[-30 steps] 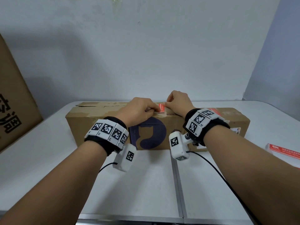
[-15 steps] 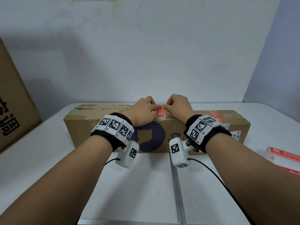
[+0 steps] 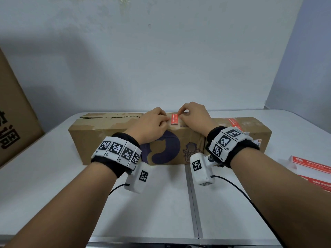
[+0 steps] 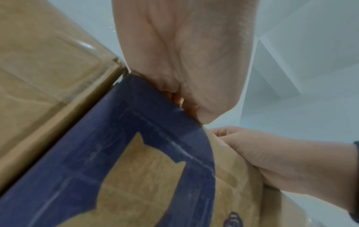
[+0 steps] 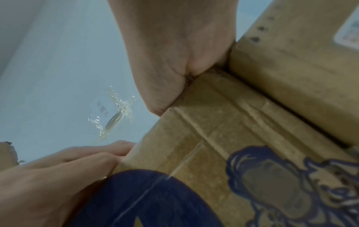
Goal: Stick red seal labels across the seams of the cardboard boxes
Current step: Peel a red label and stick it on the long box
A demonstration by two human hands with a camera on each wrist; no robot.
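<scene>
A long cardboard box (image 3: 111,138) with a blue cat logo lies across the white table. A red seal label (image 3: 174,119) lies on its top face near the middle. My left hand (image 3: 152,123) holds the label's left edge with curled fingers. My right hand (image 3: 192,114) pinches its upper right corner between thumb and forefinger. Both palm heels rest on the box's front top edge: the left hand (image 4: 180,64) in the left wrist view, the right hand (image 5: 174,61) in the right wrist view; both views hide the label. Another red label (image 3: 234,123) sits further right on the box.
A big brown carton (image 3: 12,126) leans at the far left. Red-and-white label sheets (image 3: 311,169) lie at the table's right edge. A seam (image 3: 192,203) splits the table (image 3: 53,185) down the middle. Wrist camera cables hang below both forearms. A wall stands close behind the box.
Both hands moved the label from the box's front upper edge up and back onto the top face, where it now lies flatter. The box looks unmoved.
</scene>
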